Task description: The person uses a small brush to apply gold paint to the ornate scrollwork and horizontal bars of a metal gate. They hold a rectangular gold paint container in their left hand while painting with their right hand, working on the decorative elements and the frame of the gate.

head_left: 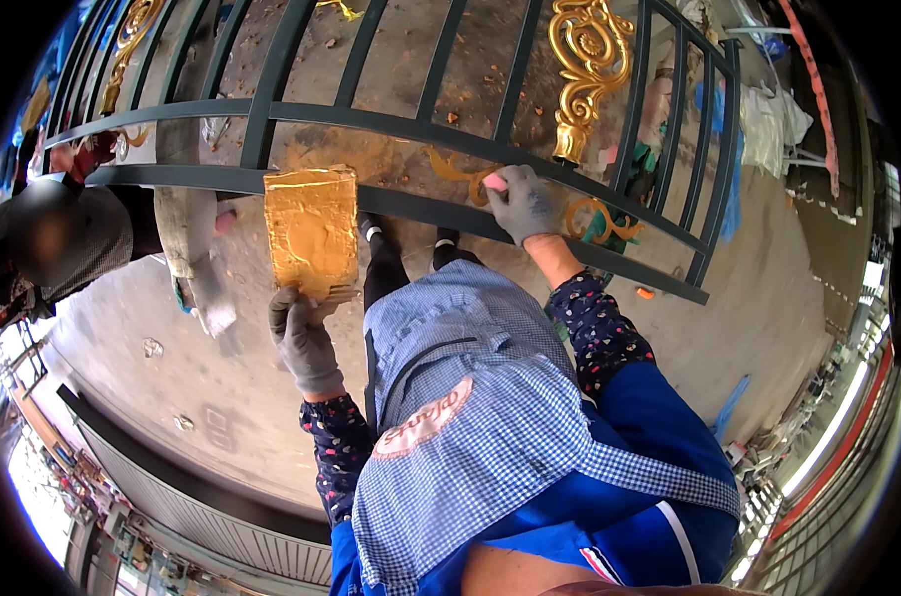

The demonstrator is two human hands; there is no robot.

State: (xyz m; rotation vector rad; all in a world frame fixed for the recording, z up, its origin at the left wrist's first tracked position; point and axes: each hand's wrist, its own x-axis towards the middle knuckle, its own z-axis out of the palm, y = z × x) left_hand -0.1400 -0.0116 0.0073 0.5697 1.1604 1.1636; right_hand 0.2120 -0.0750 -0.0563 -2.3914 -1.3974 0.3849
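The fingers (516,180) of the gloved right hand (526,207) are drawn narrow and hold a small pink pad (494,183) at the right end of a dull-gold scroll (454,169); whether pad and scroll touch cannot be told. The scroll sits in the band between two rails of a dark grey metal railing (401,204), and the right hand lies over the lower, nearer rail of that band. The gloved left hand (306,343) is closed on the near edge of a rectangular board (311,230) coated in wrinkled gold; the board is held left of the scroll, its far part overlapping the lower rail in view. A second gold scroll (624,230) stands in the same band, just right of the right hand. Edges: the railing ends at an upright on the right, and the concrete floor (758,308) extends beyond it, giving open room on that side; a small orange piece (645,293) lies near the lower rail there. On the left, a co-worker (103,233) is close to the railing's end, narrowing the room. Far of the band, a gold openwork ornament (590,70) is set among the bars. Writing: the blue checked apron (490,422) bears a pale pink oval patch (423,417) with red script lettering, and fainter markings show on the right glove.
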